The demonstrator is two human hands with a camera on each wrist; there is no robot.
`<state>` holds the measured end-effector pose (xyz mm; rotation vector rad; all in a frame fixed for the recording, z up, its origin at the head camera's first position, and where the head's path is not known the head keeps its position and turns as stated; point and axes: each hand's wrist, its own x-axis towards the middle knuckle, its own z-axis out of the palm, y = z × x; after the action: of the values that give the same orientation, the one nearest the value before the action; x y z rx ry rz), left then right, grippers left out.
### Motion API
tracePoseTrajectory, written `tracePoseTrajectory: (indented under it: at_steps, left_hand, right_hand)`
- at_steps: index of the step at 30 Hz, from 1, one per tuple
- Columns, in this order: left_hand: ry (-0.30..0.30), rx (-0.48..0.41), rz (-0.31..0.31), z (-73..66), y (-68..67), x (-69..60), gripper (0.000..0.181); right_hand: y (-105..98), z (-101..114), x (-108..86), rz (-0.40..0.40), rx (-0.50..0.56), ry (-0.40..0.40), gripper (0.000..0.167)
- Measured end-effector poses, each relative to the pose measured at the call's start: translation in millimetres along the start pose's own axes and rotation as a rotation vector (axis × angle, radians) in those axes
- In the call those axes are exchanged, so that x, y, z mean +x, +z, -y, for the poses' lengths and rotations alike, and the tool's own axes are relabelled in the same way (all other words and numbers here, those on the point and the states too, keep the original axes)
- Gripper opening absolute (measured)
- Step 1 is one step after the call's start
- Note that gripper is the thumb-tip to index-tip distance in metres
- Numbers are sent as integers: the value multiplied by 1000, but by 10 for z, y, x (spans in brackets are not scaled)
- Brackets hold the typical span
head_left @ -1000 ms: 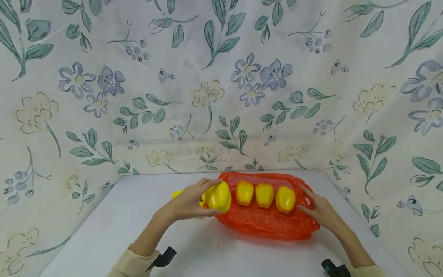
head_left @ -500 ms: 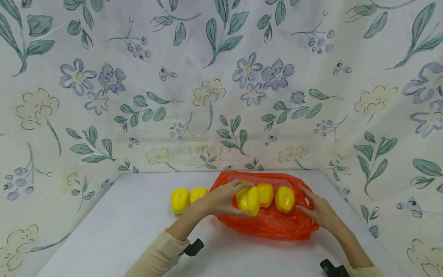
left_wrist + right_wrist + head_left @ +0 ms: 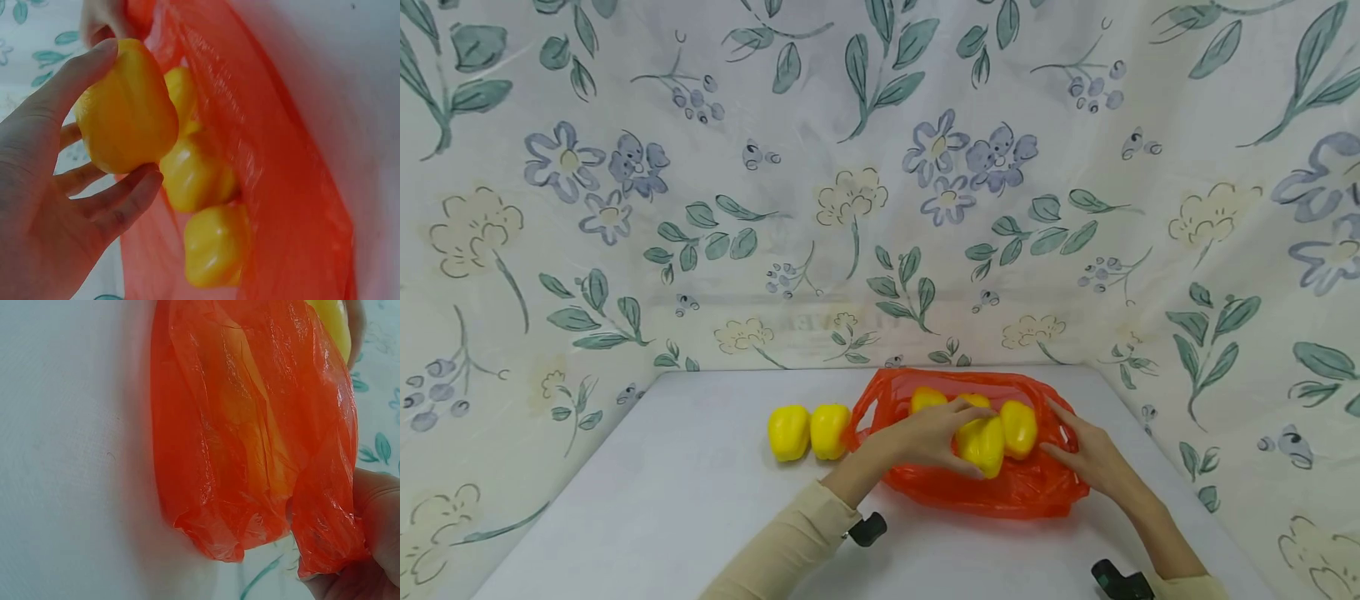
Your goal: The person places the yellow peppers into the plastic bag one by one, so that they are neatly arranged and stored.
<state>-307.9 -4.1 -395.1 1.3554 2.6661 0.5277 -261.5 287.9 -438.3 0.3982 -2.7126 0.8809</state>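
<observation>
My left hand (image 3: 925,435) grips a yellow bell pepper (image 3: 981,447) above an open red plastic bag (image 3: 955,497). In the left wrist view, thumb and fingers wrap the sides of this pepper (image 3: 128,112). Three more yellow bell peppers lie in a row inside the bag; the right one (image 3: 1019,430) shows best in the head view, the others partly behind my left hand. At the bag's right end, my right hand (image 3: 1092,458) holds its edge. The right wrist view has crumpled plastic (image 3: 328,519) pinched between my right thumb and fingers.
Left of the bag, two yellow bell peppers stand side by side on the white table (image 3: 685,500): an outer one (image 3: 789,433) and an inner one (image 3: 830,432), close to the bag's left handle. A floral cloth (image 3: 850,208) hangs behind the table.
My left hand has carried its pepper rightward from the bag's left end to over the peppers inside. The two peppers on the table have come into full view. My right hand stays at the bag's edge.
</observation>
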Motion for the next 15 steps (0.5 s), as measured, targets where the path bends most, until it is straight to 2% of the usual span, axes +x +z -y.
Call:
tracePoseTrajectory:
  at_steps: [3, 10, 15]
  left_hand:
    - [7, 9, 20, -40, 84, 80, 82]
    - [-26, 4, 54, -133, 216, 181, 80]
    - [-1, 9, 59, -165, 287, 256, 79]
  right_hand:
    - [-10, 13, -2, -4, -5, -1, 72]
    - [-4, 23, -15, -4, 6, -7, 71]
    - [-9, 11, -8, -1, 2, -10, 71]
